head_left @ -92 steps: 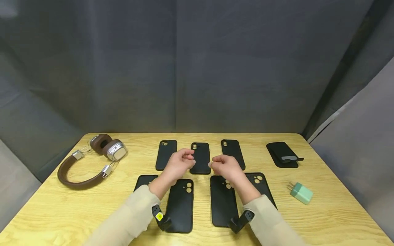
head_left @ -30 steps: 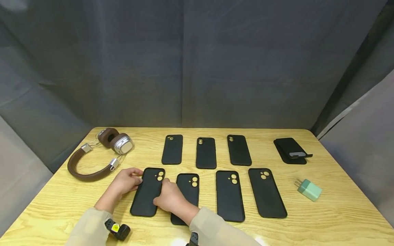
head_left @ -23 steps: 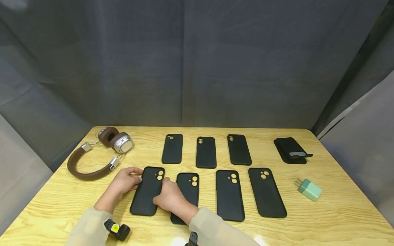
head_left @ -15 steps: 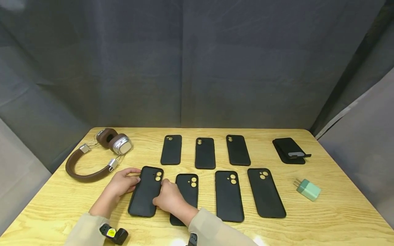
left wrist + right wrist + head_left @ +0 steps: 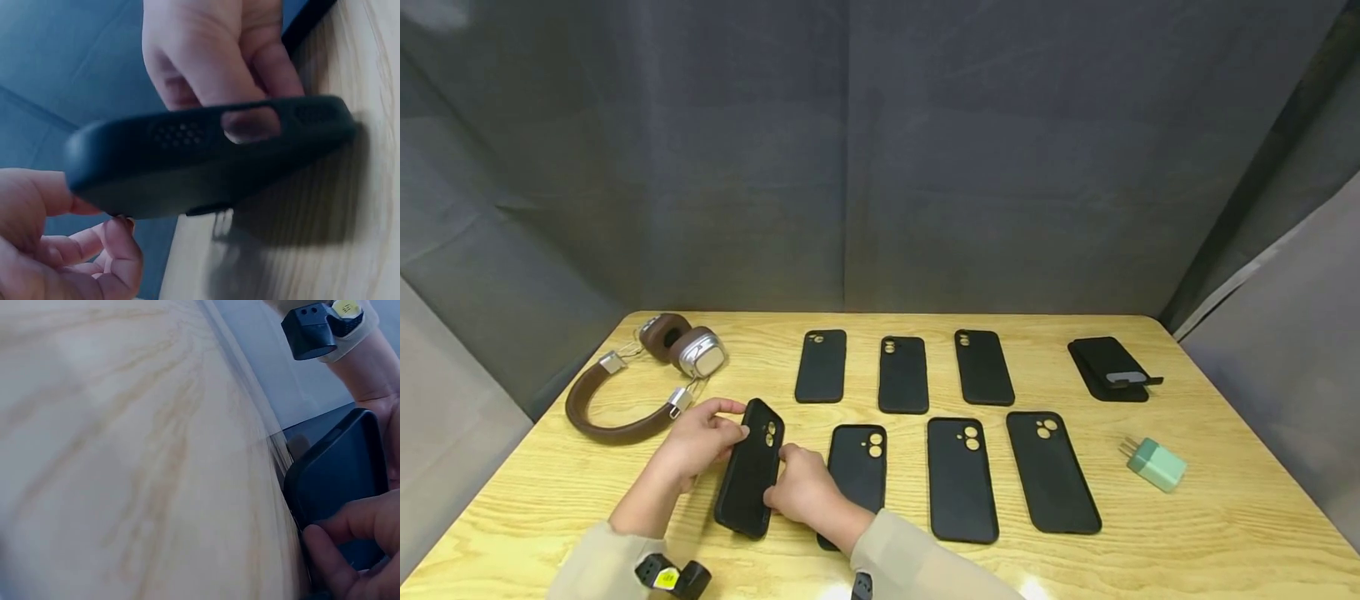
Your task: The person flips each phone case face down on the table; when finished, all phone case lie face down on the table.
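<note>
A black phone case [image 5: 751, 471] with two round camera holes stands tilted at the table's left front, its left long edge raised. My left hand [image 5: 696, 442] pinches that raised edge near the top. With thumb and fingers, my right hand [image 5: 808, 487] grips the lower right edge, which is close to the tabletop. In the left wrist view, the bottom end of the phone case [image 5: 187, 144] shows its port slot and speaker holes. The right wrist view shows the inside of the phone case [image 5: 340, 472] beside the right thumb and finger.
A second phone case [image 5: 857, 467] lies partly behind the right hand, with a third [image 5: 962, 483] and another [image 5: 1052, 475] further right. Three more lie behind, one at centre [image 5: 902, 375]. Brown headphones [image 5: 617, 429] are left; a black folding stand [image 5: 1105, 367] and green charger [image 5: 1157, 464] are right.
Both hands have come from above the middle of the table to the left-most front phone case. Its left edge has risen, so it has gone from lying flat to standing tilted.
</note>
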`<action>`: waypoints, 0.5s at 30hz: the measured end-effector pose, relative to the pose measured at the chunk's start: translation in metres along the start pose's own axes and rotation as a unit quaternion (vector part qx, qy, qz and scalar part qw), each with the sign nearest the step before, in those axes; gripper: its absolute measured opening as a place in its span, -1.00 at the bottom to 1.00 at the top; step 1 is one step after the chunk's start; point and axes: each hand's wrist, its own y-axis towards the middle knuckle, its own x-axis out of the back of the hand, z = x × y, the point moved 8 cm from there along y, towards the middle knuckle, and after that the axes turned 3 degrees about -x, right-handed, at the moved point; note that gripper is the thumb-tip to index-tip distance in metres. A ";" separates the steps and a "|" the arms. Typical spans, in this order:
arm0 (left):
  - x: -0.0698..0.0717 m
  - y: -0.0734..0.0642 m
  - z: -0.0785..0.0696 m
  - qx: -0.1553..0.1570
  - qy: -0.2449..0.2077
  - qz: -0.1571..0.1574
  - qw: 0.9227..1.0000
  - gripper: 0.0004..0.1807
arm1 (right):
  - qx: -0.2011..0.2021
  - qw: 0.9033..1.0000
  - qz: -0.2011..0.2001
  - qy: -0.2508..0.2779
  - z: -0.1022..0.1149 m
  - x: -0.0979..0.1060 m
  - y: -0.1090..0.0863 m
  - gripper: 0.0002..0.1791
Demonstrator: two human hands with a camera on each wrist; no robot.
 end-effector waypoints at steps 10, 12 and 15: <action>-0.012 -0.001 -0.007 -0.003 -0.029 -0.003 1.000 -0.59 | -0.002 0.999 0.023 0.030 -0.001 -0.002 0.000 -0.44; -0.014 -0.001 -0.006 -0.004 -0.039 -0.003 0.999 -0.59 | -0.006 0.998 0.031 0.048 -0.001 -0.001 0.000 -0.45; -0.016 -0.001 -0.006 -0.003 -0.053 -0.003 0.999 -0.60 | -0.009 0.996 0.041 0.084 -0.001 0.001 -0.002 -0.49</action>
